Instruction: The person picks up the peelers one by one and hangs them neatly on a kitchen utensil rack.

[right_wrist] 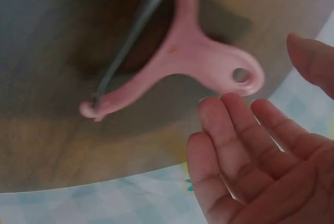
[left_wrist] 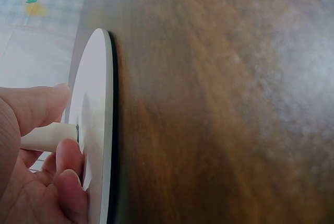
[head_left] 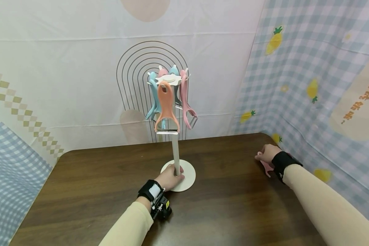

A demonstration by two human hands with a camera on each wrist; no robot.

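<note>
A white rack (head_left: 176, 150) with a round base (left_wrist: 93, 93) stands upright on the table. Low on its pole, just over the base, my left hand (head_left: 169, 177) grips it with thumb and fingers curled round. From the rack's top hooks hang an orange peeler (head_left: 166, 102), a pink peeler (head_left: 184, 97), a blue peeler (head_left: 153, 97) and others partly hidden behind. At the table's right end, my right hand (head_left: 268, 154) is over a loose pink peeler (right_wrist: 193, 57). Its fingers (right_wrist: 229, 125) are extended right by the peeler's holed handle end, the thumb standing apart.
The dark wooden table (head_left: 104, 191) has a rounded far right corner near my right hand. A white patterned cloth (head_left: 64, 85) hangs behind it, and a blue checked cloth (head_left: 298, 89) with pineapples borders the right side.
</note>
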